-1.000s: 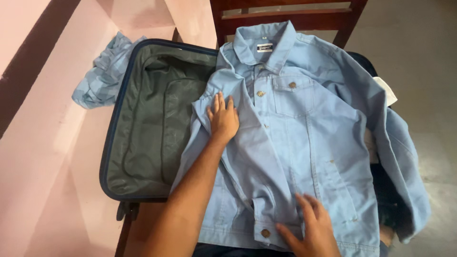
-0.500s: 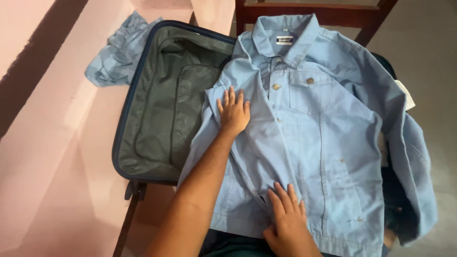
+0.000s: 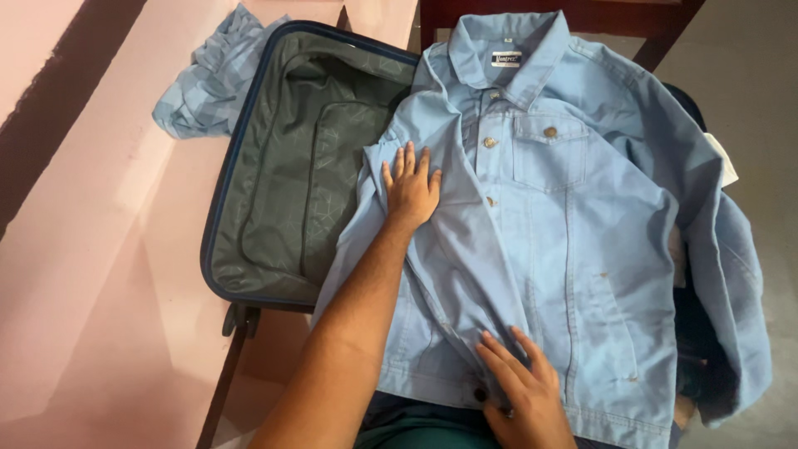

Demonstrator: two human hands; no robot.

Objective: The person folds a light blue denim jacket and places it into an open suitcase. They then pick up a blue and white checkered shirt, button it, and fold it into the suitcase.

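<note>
A light blue cotton work jacket (image 3: 573, 249) with brass-coloured buttons lies spread face up, its long axis running from the collar at the top of the view down to the hem at the bottom edge, tilted a little so the collar leans toward the upper left. The collar points away from the person, toward a dark red wooden chair (image 3: 582, 12) at the top. The jacket's left front panel and folded sleeve overlap the right edge of an open navy-trimmed suitcase lid with grey fabric lining (image 3: 283, 166), which lies to the left of it on a pale pink floor (image 3: 83, 274). The other sleeve hangs down along the right side over dark clothing (image 3: 694, 333) beneath. A crumpled pale blue patterned cloth (image 3: 204, 83) sits on the floor just beyond the suitcase's upper left corner, touching its rim.

The left hand (image 3: 411, 187) lies flat and open, fingers spread slightly, palm pressing on the folded sleeve near the chest of the jacket. The right hand (image 3: 524, 391) is also open, fingers extended and resting on the front placket close to the hem, beside the lowest button; it grips nothing.
</note>
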